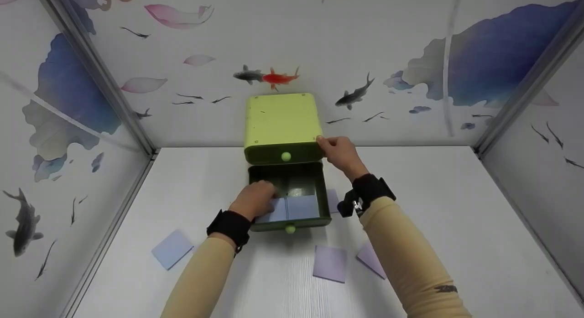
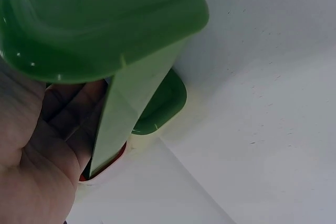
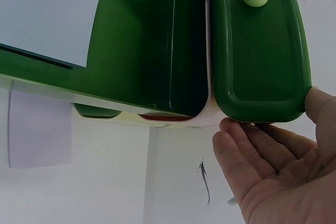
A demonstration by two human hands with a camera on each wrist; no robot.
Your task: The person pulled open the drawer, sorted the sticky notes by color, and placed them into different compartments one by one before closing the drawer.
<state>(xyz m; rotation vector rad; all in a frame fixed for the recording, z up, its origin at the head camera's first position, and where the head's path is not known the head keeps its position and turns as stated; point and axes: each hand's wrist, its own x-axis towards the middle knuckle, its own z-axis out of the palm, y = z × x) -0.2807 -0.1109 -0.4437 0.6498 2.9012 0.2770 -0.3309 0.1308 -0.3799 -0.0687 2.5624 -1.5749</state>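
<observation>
A small green drawer cabinet [image 1: 283, 119] stands against the back wall, its lower drawer [image 1: 325, 197] pulled out. Two pale blue sticky-note pads [image 1: 303, 207] lie side by side at the front of that drawer. My left hand [image 1: 253, 200] reaches over its left side, by the left pad. In the left wrist view the palm shows, but the drawer hides the fingertips, so whether they hold a pad cannot be seen. At the cabinet's front right corner, my right hand [image 1: 340, 154] grips the edge, thumb on top and fingers against the side. The upper drawer [image 3: 262, 51] is closed.
On the white table a blue pad [image 1: 172, 249] lies to the left. Purple pads lie in front: one square [image 1: 330, 263], another [image 1: 372, 259] partly under the right forearm. A further purple pad [image 1: 333, 200] sits beside the drawer. Patterned walls [image 1: 410, 80] enclose the table.
</observation>
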